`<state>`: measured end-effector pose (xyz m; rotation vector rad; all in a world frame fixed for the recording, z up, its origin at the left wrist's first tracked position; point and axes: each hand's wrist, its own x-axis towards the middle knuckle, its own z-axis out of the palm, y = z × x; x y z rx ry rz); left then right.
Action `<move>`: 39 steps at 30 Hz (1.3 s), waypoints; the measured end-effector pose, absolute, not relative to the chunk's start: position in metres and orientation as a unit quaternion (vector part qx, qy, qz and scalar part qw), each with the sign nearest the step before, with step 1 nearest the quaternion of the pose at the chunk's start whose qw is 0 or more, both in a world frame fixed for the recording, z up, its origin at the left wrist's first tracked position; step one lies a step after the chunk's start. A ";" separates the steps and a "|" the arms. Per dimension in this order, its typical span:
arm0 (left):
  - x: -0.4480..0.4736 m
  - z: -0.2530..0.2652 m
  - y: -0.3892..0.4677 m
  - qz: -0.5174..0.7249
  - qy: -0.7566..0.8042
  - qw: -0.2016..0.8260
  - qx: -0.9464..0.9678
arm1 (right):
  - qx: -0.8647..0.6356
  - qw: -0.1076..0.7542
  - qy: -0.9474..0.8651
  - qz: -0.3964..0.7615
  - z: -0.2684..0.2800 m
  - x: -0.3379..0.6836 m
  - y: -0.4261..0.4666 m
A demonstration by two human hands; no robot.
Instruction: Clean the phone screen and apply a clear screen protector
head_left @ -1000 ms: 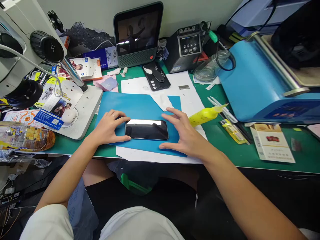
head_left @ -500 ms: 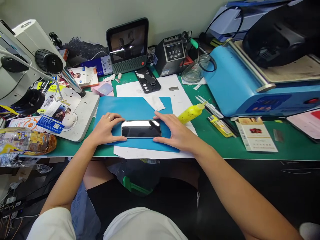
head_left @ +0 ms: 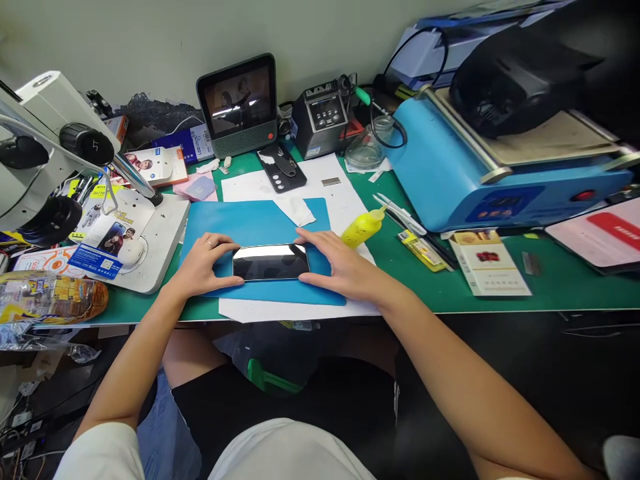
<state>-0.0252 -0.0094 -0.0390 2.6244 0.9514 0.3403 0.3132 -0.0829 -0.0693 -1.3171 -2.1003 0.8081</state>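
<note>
One phone (head_left: 271, 263) flat between left grip (head_left: 203, 265), right grip (head_left: 345, 265)

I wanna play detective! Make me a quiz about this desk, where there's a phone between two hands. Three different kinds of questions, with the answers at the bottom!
1. True or false: the yellow bottle is nearer the left hand than the right hand.
2. Fill in the missing colour: the phone lies on a ____ mat.
3. Pick one: which hand wears a ring?
A) right
B) left
C) both
D) neither

Key: 1. False, it is right beside the right hand. 2. Blue. 3. B, the left hand.
</note>
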 end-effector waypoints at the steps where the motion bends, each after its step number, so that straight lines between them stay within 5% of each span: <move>1: -0.025 -0.037 -0.009 0.118 0.334 0.168 0.920 | -0.485 0.266 -0.780 0.294 -0.069 0.313 -0.083; 12: 0.126 -0.018 0.051 0.062 0.277 0.028 0.958 | -0.473 0.322 -0.779 0.257 -0.073 0.314 -0.085; 16: 0.152 -0.032 0.076 0.030 0.268 0.056 0.961 | -0.466 0.334 -0.780 0.250 -0.077 0.315 -0.084; 25: 0.056 -0.008 0.047 0.164 0.338 0.121 0.919 | -0.464 0.327 -0.787 0.242 -0.075 0.313 -0.084; 39: -0.015 -0.027 -0.040 0.247 0.430 0.032 0.868 | -0.490 0.310 -0.781 0.232 -0.082 0.311 -0.084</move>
